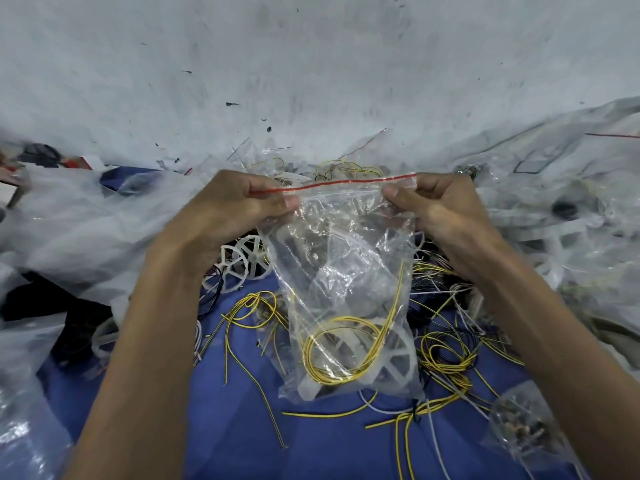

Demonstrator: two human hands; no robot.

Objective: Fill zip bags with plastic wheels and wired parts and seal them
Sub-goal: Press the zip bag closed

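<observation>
Above the blue cloth (239, 431), in the head view, the bag (343, 258) hangs in mid-air between both hands. Its red strip (332, 183) is stretched level across the top. A white wheel (394, 358) and a coil of yellow wire (322, 351) sit at its bottom.

The film is thin, crinkled and soft, and probably slippery. With so little inside it should be light, though the load will sag and swing, so the top corners by the strip look the best hold.

The left hand (242, 202) pinches the strip's left end, thumb near, fingers curled behind. The right hand (440, 206) pinches the right corner likewise. Whether the strip is pressed closed I cannot tell. Loose wheels (242, 263) lie below.
</observation>
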